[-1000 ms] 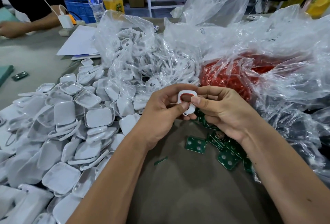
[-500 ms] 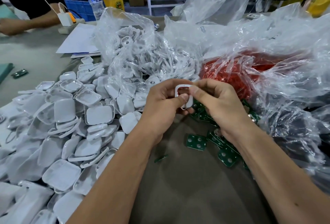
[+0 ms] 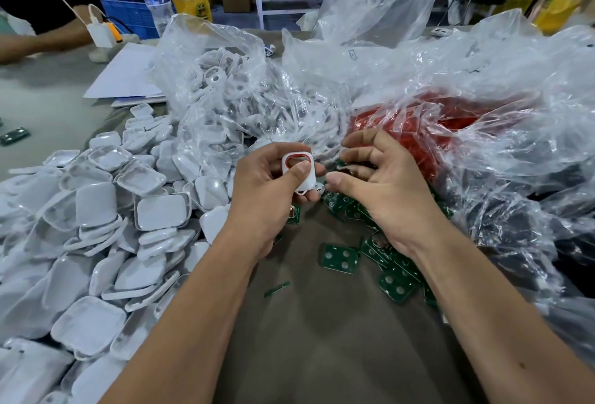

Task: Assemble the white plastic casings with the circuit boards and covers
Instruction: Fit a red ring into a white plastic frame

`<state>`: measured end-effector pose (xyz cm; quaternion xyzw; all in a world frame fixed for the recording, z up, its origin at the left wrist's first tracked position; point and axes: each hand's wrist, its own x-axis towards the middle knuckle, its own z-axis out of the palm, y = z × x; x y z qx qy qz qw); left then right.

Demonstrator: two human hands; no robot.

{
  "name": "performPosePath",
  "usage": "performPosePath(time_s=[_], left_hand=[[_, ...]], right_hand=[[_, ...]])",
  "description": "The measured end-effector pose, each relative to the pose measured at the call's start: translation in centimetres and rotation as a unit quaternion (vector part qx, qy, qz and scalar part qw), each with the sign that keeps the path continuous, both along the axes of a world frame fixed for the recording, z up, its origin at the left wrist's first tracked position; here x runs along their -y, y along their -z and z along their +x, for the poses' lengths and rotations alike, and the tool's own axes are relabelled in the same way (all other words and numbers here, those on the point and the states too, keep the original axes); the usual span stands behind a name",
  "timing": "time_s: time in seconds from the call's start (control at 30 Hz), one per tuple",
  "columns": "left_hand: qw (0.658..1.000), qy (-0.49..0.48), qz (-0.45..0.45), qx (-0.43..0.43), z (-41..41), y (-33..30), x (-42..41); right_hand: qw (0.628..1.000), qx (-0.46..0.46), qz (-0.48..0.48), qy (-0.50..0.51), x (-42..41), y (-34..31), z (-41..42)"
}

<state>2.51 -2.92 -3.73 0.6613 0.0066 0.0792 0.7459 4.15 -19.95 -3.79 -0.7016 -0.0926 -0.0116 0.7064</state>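
The bench (image 3: 322, 355) is carrying everything within reach of the person, and the supplies are lying around the fingers like a half circle, probably so that each part needs only a short reach. To the left of the fingers, a big heap of white covers (image 3: 96, 242) is spreading loose over the bench. Behind the fingers, a clear bag of white casings (image 3: 231, 104) is lying open toward the person, and beside it, behind the right-hand fingers, a bag of red parts (image 3: 418, 120) is resting. Under and just in front of the right-hand fingers, the green circuit boards (image 3: 341, 258) are lying scattered. The left hand (image 3: 273, 184) is gripping one white casing (image 3: 297, 172), the thumb pressing on its face and the other fingers curling behind it; a red rim is showing in its window, so a red part seems to be sitting inside already. I think it is holding the casing upright like this to keep it ready for a board. The right hand (image 3: 380, 184) is hovering just beside the casing, not touching it, with its fingers loosely bent over the boards; whether it is holding a board I cannot tell.
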Motion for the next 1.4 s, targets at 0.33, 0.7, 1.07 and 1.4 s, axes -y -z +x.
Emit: performPosePath(time_s=[0.33, 0.7, 1.07, 1.4], left_hand=[[0.999, 0.019, 0.043, 0.011, -0.34, -0.10, 0.17], [0.998, 0.016, -0.054, -0.021, -0.29, -0.58, -0.14], [1.000, 0.018, -0.014, 0.008, -0.32, -0.37, -0.23], [0.997, 0.067, 0.034, 0.024, -0.34, -0.25, -0.46]], right_hand=[[0.997, 0.016, 0.047, 0.059, -0.46, -0.32, -0.29], [0.992, -0.012, 0.120, -0.039, 0.15, -0.56, -0.19], [0.996, 0.013, 0.092, -0.008, -0.03, -0.50, -0.51], [0.995, -0.055, 0.079, 0.012, 0.17, -0.30, -0.30]])
